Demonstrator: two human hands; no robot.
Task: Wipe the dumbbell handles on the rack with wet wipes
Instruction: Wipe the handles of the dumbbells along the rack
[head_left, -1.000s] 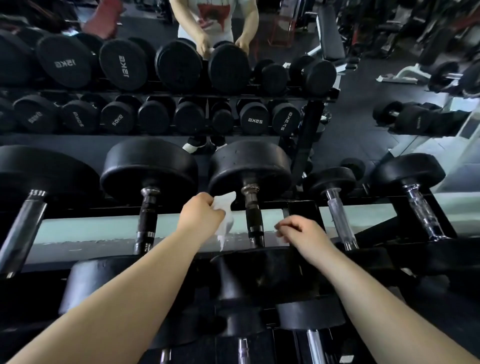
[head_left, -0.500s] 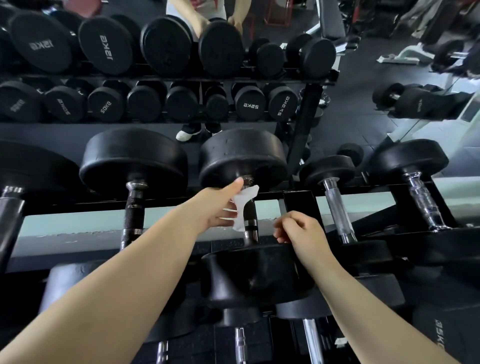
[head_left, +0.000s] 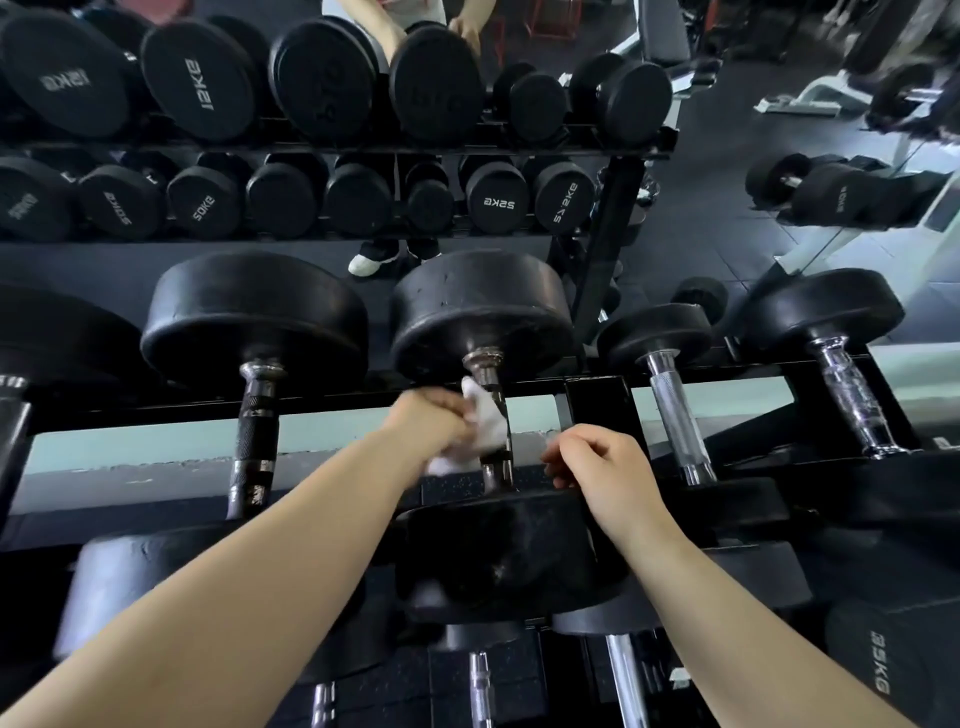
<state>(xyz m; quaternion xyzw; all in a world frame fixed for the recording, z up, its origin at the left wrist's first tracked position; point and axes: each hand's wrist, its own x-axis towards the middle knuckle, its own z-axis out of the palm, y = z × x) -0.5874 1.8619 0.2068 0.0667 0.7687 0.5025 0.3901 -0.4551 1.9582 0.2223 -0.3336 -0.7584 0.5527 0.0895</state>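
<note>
My left hand (head_left: 431, 423) is closed around a white wet wipe (head_left: 485, 423) and presses it against the dark handle (head_left: 493, 467) of the big middle dumbbell (head_left: 483, 312) on the top rack rail (head_left: 597, 400). The wipe wraps the handle's left side. My right hand (head_left: 602, 462) rests with curled fingers on the near head (head_left: 509, 551) of the same dumbbell, holding nothing. To the left stands a dumbbell with a worn dark handle (head_left: 254, 436); to the right are two with chrome handles (head_left: 675, 415) (head_left: 852, 400).
A mirror behind the rack reflects rows of dumbbells (head_left: 208, 83) and a person's hands and shoes. More dumbbells sit on the lower tier (head_left: 893, 670). Dark rubber floor and a white machine frame (head_left: 810, 93) lie to the right.
My left hand went from holding the wipe beside the handle to reaching up and closing the wipe around it. The view moved closer; my right hand stayed on the near head.
</note>
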